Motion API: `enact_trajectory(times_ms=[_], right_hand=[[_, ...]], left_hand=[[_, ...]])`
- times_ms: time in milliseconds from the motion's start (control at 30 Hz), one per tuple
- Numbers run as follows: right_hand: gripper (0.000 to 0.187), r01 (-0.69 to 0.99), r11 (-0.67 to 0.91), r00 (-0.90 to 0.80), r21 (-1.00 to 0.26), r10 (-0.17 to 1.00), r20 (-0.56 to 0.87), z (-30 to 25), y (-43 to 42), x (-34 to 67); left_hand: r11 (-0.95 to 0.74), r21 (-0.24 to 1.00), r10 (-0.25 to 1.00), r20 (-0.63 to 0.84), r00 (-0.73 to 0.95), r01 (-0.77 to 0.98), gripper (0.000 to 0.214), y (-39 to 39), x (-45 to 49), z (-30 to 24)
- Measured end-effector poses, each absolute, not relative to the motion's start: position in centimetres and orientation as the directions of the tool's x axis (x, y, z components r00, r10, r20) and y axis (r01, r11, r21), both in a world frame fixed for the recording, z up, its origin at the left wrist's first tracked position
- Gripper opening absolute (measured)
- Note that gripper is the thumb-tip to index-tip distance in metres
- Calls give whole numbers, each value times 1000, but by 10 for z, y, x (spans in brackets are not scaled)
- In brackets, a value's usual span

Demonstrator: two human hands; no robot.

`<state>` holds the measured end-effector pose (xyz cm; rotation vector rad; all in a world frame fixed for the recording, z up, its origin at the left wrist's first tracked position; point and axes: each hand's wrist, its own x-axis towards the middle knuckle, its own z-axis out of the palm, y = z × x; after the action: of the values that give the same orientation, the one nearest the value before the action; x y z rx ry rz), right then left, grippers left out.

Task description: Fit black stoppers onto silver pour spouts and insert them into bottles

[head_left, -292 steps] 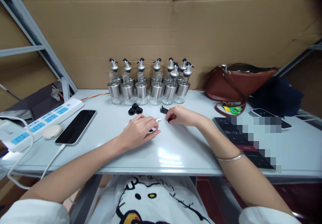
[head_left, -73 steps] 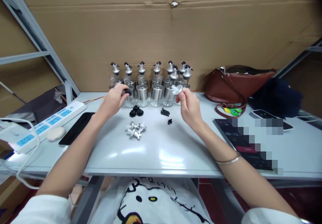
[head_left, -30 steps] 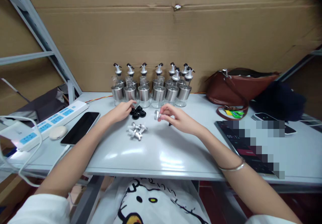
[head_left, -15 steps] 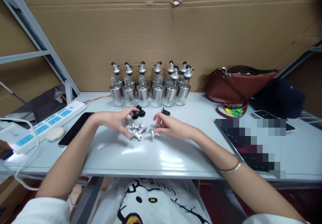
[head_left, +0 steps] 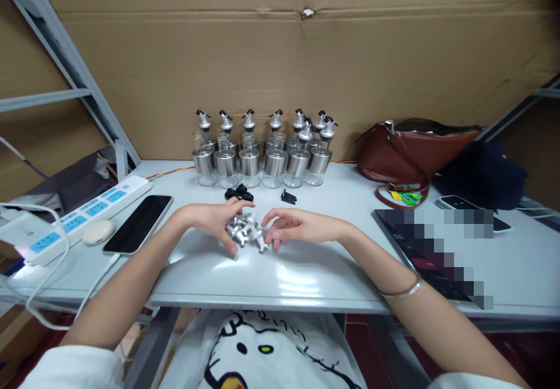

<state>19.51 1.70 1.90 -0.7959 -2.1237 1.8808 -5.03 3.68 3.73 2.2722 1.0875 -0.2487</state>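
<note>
"While both hands hovered so low, where were the silver spout pieces [head_left: 245, 230]?"

"Right between them, heaped on the white table [head_left: 332, 269]. The left hand [head_left: 213, 221] was on one side of the heap and the right hand [head_left: 297, 225] on the other, palms roughly facing each other."

"Was either hand gripping anything?"

"Nothing that I could see. The left one was spread wide, its thumb at the near side of the heap and its fingers reaching over the far side. The right one was loosely curled, with a gap between thumb and fingers."

"So which was nearer?"

"Hardly a difference. The left arched around its end of the heap, while the right's fingertips were just beside the rightmost piece. Whether they touched it, I couldn't tell."

"And the long axis?"

"No single one. The pieces lay at mixed angles, overlapping, though the rightmost sloped toward the near edge of the table."

"What was behind them?"

"The black stoppers [head_left: 240, 192] sat just beyond the left hand's fingers, and some thin black levers [head_left: 289, 196] lay beyond the right hand. Farther back stood the bottles [head_left: 275, 163], the front ones mostly without spouts."
</note>
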Motion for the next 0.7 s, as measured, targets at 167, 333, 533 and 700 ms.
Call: enact_trajectory(times_ms=[167, 333, 533, 700], right_hand=[[33, 236, 116, -886, -965, 434, -164, 22, 15, 196], [35, 299, 272, -896, -915, 411, -171, 22, 14, 195], [45, 287, 332, -895, -898, 427, -128, 23, 13, 194], [47, 341, 375, -879, -862, 453, -150, 25, 12, 194]], left_hand=[[-492, 425, 651, -401, 645, 760, 115, 37, -48, 31], [-484, 435, 654, -397, 644, 760, 108, 35, -44, 30], [-473, 477, 646, -384, 659, 741, 100, 34, -41, 29], [-473, 455, 658, -388, 646, 755, 74, 32, -39, 33]])
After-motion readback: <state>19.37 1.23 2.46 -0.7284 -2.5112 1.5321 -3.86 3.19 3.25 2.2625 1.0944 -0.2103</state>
